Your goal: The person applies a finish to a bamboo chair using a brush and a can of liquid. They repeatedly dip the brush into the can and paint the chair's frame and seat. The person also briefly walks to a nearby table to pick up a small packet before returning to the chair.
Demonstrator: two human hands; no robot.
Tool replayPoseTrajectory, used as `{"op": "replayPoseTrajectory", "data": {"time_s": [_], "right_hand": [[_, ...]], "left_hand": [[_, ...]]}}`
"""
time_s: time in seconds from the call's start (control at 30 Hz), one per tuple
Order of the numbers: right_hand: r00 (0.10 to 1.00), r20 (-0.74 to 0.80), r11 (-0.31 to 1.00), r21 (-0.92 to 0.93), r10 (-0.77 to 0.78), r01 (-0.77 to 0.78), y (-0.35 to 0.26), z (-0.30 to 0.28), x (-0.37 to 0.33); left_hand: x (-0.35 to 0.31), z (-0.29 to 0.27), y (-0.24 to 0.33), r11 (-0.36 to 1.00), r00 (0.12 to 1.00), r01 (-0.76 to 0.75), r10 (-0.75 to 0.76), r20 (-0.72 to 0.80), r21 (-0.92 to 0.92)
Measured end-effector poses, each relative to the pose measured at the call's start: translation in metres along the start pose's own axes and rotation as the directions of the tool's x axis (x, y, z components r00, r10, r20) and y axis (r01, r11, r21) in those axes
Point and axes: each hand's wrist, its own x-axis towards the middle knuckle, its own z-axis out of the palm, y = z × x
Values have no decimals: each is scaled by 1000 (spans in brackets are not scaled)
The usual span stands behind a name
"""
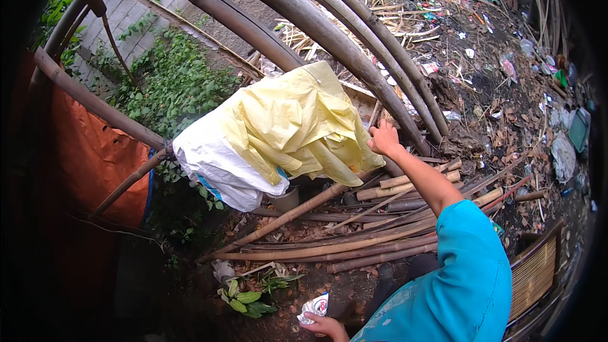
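Observation:
My right hand (384, 139) reaches forward with fingers apart, beside the right edge of a pale yellow sheet (297, 120). Whether its fingertips touch the sheet is hard to tell. The sheet hangs in folds over a bamboo pole, with a white sack-like sheet (218, 158) at its left end. Low in the view, my left hand (324, 326) is closed around a small crumpled white plastic packet (315, 307) with coloured print.
Thick bamboo poles (329, 25) arch overhead. Cut bamboo (329, 247) lies piled on the ground before me. An orange tarp (95, 152) hangs at left, near green plants (171, 82). Litter and leaves (487, 82) cover the ground at right. A slatted bamboo panel (532, 278) stands at lower right.

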Motion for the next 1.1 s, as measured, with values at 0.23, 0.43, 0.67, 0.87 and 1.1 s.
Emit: {"op": "replayPoseTrajectory", "data": {"time_s": [0.23,0.43,0.67,0.87,1.1], "right_hand": [[674,597,893,-198,436,-403,125,124,-377],[212,479,360,-243,852,-901,178,75,-685],[-77,146,-120,321,986,-939,122,98,-799],[-284,85,-278,595,955,-754,73,146,-784],[-368,249,-444,474,896,-760,79,196,-822]], "left_hand": [[64,41,13,976,915,-180,213,344,-124],[103,111,18,909,577,-375,382,721,-181],[14,202,76,847,243,-265,522,818,-462],[-104,233,103,854,9,0,520,854,-520],[-256,233,115,887,-249,97,461,852,-452]]}}
